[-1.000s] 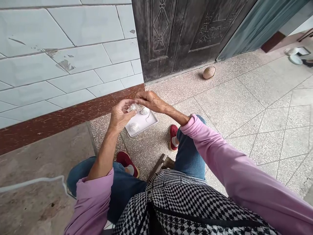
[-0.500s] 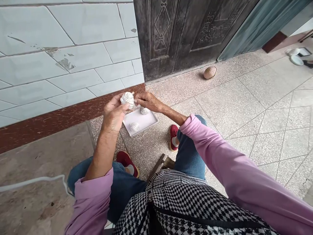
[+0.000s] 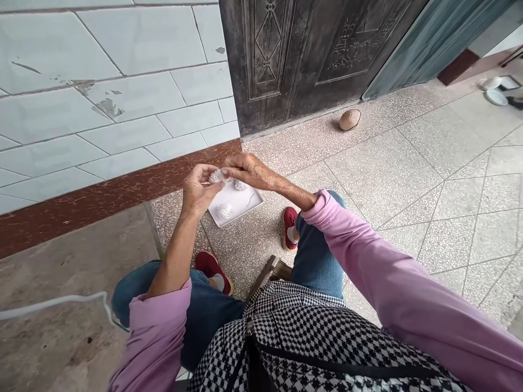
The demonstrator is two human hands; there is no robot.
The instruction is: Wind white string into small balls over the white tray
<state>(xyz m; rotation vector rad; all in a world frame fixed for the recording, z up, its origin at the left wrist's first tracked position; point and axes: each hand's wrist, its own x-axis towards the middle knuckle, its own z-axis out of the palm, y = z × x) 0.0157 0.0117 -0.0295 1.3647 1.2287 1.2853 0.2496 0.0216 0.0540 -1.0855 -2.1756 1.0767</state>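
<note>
Two white balls (image 3: 224, 210) in tray (image 3: 244, 203), third ball (image 3: 216, 176) in pinching left hand (image 3: 198, 190), right hand (image 3: 250, 170), grip unclear

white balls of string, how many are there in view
3: one held ball in the left hand, a near ball and a partly hidden far ball in the tray. More may be hidden.

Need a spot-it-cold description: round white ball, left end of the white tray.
Find the dark carved door; below its lower-left corner in view lies a shallow, white, rectangular tray. At the tray's left end sits a round, white, string-textured ball. It's unobstructed, unlike the white ball partly behind the right hand and the white bundle in the left hand.
</note>
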